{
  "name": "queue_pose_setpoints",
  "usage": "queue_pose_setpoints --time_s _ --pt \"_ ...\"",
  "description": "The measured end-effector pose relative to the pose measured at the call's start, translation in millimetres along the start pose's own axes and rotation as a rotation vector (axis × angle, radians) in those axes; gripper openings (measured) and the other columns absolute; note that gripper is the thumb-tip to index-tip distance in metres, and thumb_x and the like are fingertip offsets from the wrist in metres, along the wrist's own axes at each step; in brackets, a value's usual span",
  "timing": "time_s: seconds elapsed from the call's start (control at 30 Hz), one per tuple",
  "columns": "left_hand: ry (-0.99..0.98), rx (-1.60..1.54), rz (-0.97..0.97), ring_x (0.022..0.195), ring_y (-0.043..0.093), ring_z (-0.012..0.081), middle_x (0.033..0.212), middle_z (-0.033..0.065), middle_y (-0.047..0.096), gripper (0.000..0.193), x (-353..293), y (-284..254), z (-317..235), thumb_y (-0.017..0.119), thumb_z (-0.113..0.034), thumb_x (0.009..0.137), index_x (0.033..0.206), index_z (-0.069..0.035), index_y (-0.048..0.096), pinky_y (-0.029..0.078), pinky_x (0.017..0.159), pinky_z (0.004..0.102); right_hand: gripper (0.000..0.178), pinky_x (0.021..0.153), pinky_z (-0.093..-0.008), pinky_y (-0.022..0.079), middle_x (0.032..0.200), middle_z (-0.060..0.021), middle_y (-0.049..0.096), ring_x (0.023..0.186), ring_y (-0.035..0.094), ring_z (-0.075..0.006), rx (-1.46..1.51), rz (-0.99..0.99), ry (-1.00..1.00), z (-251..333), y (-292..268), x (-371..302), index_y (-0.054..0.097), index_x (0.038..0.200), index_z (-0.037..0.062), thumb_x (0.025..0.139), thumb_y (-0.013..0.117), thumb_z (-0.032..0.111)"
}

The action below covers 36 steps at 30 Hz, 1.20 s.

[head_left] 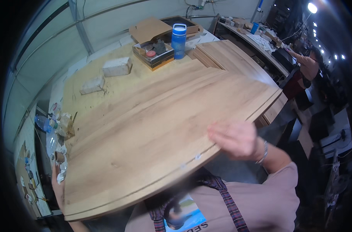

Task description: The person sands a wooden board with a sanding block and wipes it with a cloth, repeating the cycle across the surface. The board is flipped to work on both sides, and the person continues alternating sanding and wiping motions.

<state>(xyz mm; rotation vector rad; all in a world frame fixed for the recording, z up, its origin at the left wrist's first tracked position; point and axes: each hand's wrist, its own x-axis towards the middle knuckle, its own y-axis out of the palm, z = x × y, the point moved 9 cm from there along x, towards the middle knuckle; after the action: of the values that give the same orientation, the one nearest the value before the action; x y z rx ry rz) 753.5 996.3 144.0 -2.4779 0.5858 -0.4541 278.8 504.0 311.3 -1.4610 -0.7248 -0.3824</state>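
Note:
A large light-brown wood-grain panel [145,143] slants across the worktable, its near edge reaching over toward my body. A thin groove runs along that edge, with small white spots on it. My right hand [236,139] is closed over the panel's right near edge, the fingers on the top face and slightly blurred. At the panel's left near corner, my left hand [58,189] shows only as a strip of skin beside the edge. Its fingers are hidden, and part of the left forearm appears below the corner.
Two whitish blocks [117,67] lie on the yellowish tabletop [77,79]. Beyond the panel are an open box [154,54] of small items, a blue bottle [178,43] and more stacked panels [238,54]. Clutter with a plastic bottle [42,123] lines the left. Another person [305,65] works at right.

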Motion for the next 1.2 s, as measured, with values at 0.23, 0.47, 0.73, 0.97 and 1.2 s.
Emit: queue_pose_setpoints --time_s 0.23,0.47,0.73,0.97,1.2 --pt "0.14 -0.466 0.042 0.116 0.056 0.0219 0.128 0.0143 0.059 0.048 69.6 69.2 -24.6 0.057 -0.023 0.097 0.139 -0.001 0.052 0.044 0.099 0.0355 0.027 0.063 -0.034 0.051 0.074 -0.0094 0.063 0.069 0.064 -0.0262 -0.192 -0.196 -0.175 -51.6 -61.1 118.5 0.068 0.096 -0.0011 0.071 0.073 0.004" --pt "-0.024 -0.132 -0.052 0.085 0.062 0.0173 0.095 0.0074 0.067 0.019 70.2 64.8 -108.7 0.058 -0.007 0.091 0.105 0.003 0.064 0.049 0.08 0.032 0.025 0.062 -0.0262 0.044 0.071 -0.0045 0.062 0.066 0.054 -0.0107 0.069 0.078 0.302 -200.9 -7.1 218.5 0.069 0.087 -0.0016 0.082 0.076 0.022" --pt "-0.243 0.021 0.081 0.068 0.065 0.016 0.078 0.0092 0.07 0.017 21.6 60.4 -95.4 0.061 -0.005 0.08 0.092 0.006 0.066 0.05 0.064 0.0311 0.04 0.081 -0.0381 0.056 0.091 -0.0162 0.075 0.087 0.071 -0.0265 0.117 0.385 0.508 -232.8 184.2 235.4 0.079 0.096 0.0038 0.085 0.072 0.041" --pt "-0.286 0.641 0.129 0.08 0.069 0.0398 0.081 0.0226 0.07 0.031 8.2 71.8 -96.4 0.076 -0.027 0.073 0.091 -0.002 0.072 0.053 0.074 0.0465 0.057 0.071 -0.0436 0.053 0.075 -0.0232 0.069 0.072 0.067 -0.0351 0.141 0.474 0.53 -252.2 317.3 216.3 0.075 0.076 -0.0009 0.08 0.068 0.056" --pt "-0.323 0.851 0.189 0.087 0.069 0.0419 0.087 0.0226 0.072 0.041 -0.6 96.2 -80.0 0.08 -0.033 0.068 0.102 -0.009 0.075 0.053 0.079 0.0498 0.043 0.077 -0.0454 0.054 0.078 -0.0207 0.071 0.078 0.069 -0.0362 0.111 0.53 0.458 -242.1 333.5 163.0 0.077 0.08 0.0048 0.08 0.07 0.047"
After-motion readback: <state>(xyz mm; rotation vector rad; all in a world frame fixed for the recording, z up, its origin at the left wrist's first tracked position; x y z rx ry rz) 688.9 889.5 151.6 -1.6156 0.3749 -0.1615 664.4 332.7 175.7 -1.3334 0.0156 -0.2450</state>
